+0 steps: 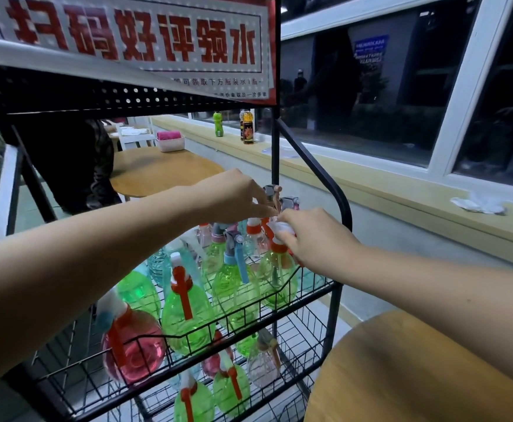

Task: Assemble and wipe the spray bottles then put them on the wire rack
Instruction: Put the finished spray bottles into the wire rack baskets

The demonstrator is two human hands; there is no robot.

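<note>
My right hand [307, 236] grips the green bottle [276, 278] by its top, I think to stand it in the rack's [336, 309] right corner. My left hand [234, 196] pinches a grey sprayer [270, 189], maybe to make room.

Green spray bottle [276, 278] upright — on wire rack [346, 214].

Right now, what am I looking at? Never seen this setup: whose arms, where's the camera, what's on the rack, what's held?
No machine here: one camera worn on a person's head looks down at their bare arms. The left hand pinches a grey sprayer head farther back. The right hand grips the white sprayer head of a green bottle standing in the top basket of the black wire rack. Green, pink and clear spray bottles fill the baskets. Behind: a round wooden table and a white cloth on the windowsill.
</note>
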